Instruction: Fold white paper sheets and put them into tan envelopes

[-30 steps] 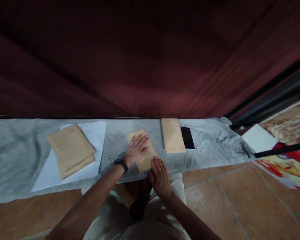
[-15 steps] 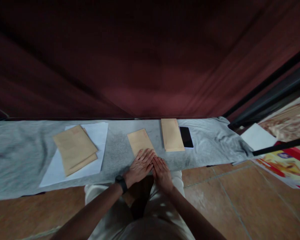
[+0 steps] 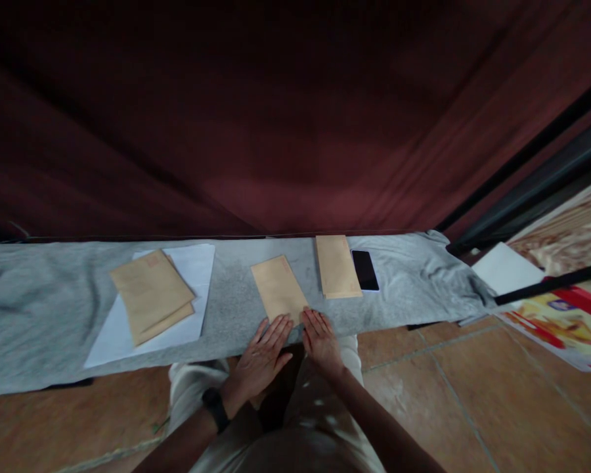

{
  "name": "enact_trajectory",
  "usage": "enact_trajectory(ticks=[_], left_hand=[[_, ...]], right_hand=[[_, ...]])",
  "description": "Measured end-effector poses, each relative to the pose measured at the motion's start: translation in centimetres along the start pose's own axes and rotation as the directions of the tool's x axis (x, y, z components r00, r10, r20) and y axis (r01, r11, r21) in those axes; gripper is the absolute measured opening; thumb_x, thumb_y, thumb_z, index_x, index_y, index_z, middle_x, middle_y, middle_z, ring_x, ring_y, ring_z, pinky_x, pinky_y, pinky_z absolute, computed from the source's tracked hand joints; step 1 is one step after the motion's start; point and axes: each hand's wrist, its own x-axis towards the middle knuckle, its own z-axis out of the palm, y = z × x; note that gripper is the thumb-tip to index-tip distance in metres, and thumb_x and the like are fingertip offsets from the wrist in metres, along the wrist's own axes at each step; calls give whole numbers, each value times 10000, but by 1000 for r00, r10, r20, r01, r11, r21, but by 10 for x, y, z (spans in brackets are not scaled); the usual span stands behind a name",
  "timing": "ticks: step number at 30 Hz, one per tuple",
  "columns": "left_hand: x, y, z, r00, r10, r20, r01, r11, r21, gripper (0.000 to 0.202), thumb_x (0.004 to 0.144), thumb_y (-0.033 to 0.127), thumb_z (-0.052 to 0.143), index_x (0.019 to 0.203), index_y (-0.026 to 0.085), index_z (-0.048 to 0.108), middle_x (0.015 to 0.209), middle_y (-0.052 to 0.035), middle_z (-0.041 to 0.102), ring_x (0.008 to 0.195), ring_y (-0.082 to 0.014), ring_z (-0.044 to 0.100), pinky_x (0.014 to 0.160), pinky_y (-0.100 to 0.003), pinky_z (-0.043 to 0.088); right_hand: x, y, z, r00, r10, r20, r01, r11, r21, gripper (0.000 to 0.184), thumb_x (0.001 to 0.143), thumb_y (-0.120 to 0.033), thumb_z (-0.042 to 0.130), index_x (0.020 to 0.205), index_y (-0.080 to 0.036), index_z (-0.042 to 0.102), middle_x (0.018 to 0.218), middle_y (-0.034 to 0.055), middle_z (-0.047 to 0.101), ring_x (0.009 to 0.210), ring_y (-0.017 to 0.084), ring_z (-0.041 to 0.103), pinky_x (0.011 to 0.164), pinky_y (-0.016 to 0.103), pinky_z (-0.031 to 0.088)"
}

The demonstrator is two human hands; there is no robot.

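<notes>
A brown paper envelope lies flat on the grey cloth in front of me, slightly slanted, with faint red print near its far right corner. My left hand, a dark watch on its wrist, rests with outstretched fingertips on the envelope's near edge. At the near right corner lie the fingers of my right hand, stretched flat and touching the envelope. To the right is a neat stack of brown envelopes. On the left, more brown envelopes lie loosely overlapped on white paper sheets.
A dark phone lies beside the right stack. The grey cloth covers a narrow surface backed by a dark red curtain. Off the right end are a white sheet, black bars and a colourful package. Tiled floor lies below.
My left hand has slid left and toward me, away from my right hand, uncovering the near part of the envelope. My right hand stays at the near right corner.
</notes>
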Motion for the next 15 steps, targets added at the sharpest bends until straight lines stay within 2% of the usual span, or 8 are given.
enact_trajectory(ticks=[3,6,11,15], left_hand=[[-12,1,-1,998,-41,-41,42,999,12,646,1016,426,416,1593,187,251,1602,-102,404,1483,-230,370,1238,-456,272],[-20,4,1,992,-94,-82,97,995,33,637,1013,383,422,1590,172,259,1583,-117,431,1457,-234,416,1218,-440,322],[-21,14,10,972,-183,-150,197,977,84,656,1003,340,425,1598,146,229,1569,-140,444,1447,-254,430,1202,-447,352],[-19,20,14,963,-195,-184,215,972,96,673,995,330,432,1599,125,218,1570,-159,437,1460,-269,409,1209,-465,341]], right_hand=[[2,3,-8,999,39,24,-40,999,28,458,1008,-189,432,1456,-153,521,1471,128,565,1351,255,521,1127,449,408],[15,4,-13,989,146,33,-147,988,36,401,1010,-201,442,1385,-180,584,1382,125,630,1219,259,603,1040,426,460],[47,4,-11,936,348,41,-350,934,66,289,938,-169,533,1191,-160,673,1115,137,698,1022,254,653,925,367,506],[60,10,-9,895,441,60,-442,863,246,158,843,-128,565,938,-195,672,943,80,690,953,232,654,895,347,525]])
